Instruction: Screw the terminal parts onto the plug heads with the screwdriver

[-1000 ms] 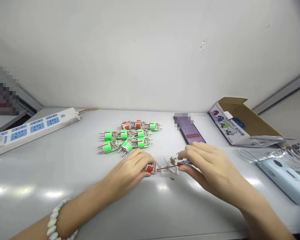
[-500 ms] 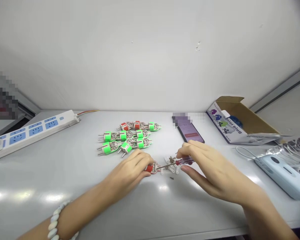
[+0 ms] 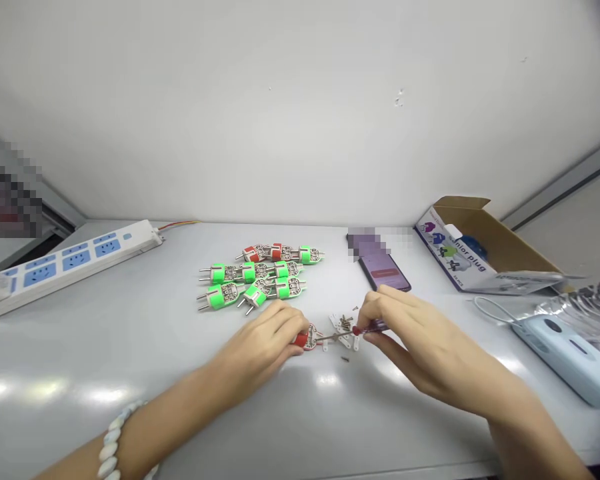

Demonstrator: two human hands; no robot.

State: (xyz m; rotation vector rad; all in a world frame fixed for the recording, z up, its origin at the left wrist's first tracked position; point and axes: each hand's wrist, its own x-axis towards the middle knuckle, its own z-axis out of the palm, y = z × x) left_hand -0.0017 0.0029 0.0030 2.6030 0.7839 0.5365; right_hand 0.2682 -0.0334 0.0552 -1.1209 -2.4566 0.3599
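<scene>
- Grey tabletop (image 3: 280, 427), smooth and slightly shiny, is bounded by a white wall (image 3: 230, 147), which stands well beyond the red plug (image 3: 301, 339).
- The red plug is placed low at the tabletop, between the two hands, with its inner side uncovered and partly seen.
- By the left hand (image 3: 270, 337), the plug is grasped around its red part; the pin end is hidden under the fingers.
- By the right hand (image 3: 410, 330), a screwdriver (image 3: 357, 330) is pinched at its handle, to the right of the plug, with its shaft directed at the plug's inside; whether the tip is seated in a screw is too small to be told.
- Just right of the plug, white strips (image 3: 355, 343) and small screws (image 3: 347, 321) are scattered.
- Beyond the plug and to its left, green plugs (image 3: 253, 270) are laid in rows.
- As a judgement, the plug should be light and stiff, its plastic perhaps slippery, and its uncovered inner parts easily disturbed.
- It is best held by the sides of the red part, so that nothing inside is pressed.
- The screwdriver should be guided from its thick handle, because the thin shaft could slip sideways.
</scene>
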